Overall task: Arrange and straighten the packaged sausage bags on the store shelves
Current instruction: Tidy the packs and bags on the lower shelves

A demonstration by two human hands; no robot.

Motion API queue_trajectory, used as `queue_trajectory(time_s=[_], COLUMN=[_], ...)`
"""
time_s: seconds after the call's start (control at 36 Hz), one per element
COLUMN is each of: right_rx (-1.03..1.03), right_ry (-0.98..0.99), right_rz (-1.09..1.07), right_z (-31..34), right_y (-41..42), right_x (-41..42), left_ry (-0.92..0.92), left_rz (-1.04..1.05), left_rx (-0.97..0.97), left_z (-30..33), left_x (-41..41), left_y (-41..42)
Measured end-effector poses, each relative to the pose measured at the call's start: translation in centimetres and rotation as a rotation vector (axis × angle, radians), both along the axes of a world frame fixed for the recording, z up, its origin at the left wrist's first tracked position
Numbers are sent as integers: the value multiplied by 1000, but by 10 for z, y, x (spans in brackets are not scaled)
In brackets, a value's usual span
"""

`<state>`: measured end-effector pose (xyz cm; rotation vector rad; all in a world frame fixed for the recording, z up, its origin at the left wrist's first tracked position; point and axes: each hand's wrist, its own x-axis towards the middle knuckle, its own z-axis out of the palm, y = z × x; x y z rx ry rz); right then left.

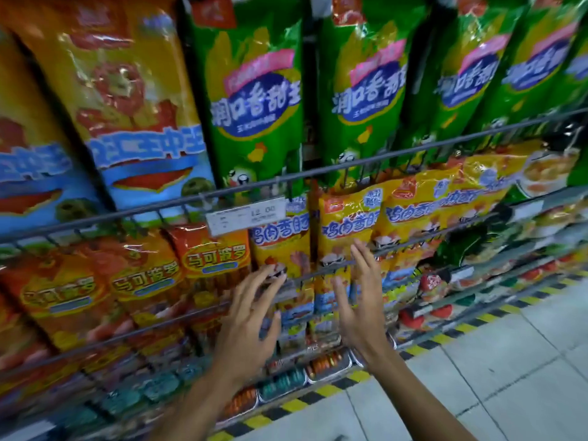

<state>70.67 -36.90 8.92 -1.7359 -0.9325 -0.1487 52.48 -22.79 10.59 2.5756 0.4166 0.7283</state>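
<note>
Head view: left hand (246, 316) and right hand (358, 300), both spread and empty, should flank the yellow sausage bag (345, 230) evenly, squaring it gently.

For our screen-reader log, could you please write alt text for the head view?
Two open hands, left hand and right hand, reach toward yellow bags on a wire shelf, holding nothing. Green bags hang above, orange bags sit left, beside a price tag.

Tall green sausage bags (254, 100) and orange-blue sausage bags (133, 106) stand upright on the upper shelf. Below, yellow sausage bags (345, 224) and orange-red sausage bags (210, 253) lean behind wire rails.
</note>
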Motion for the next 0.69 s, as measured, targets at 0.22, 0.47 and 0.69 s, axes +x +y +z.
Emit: queue_trajectory(time_s=[0.22, 0.47, 0.69], right_rx=[-79, -212, -75], right_ry=[168, 52, 128], right_rz=[25, -67, -77], right_z=[5, 25, 36], right_y=[-21, -18, -13], right_x=[64, 100, 111], left_ry=[-46, -50, -192], left_rz=[250, 464, 449], left_rx=[-430, -280, -399], left_z=[14, 42, 46], left_x=[87, 130, 138], left_y=[-44, -37, -38])
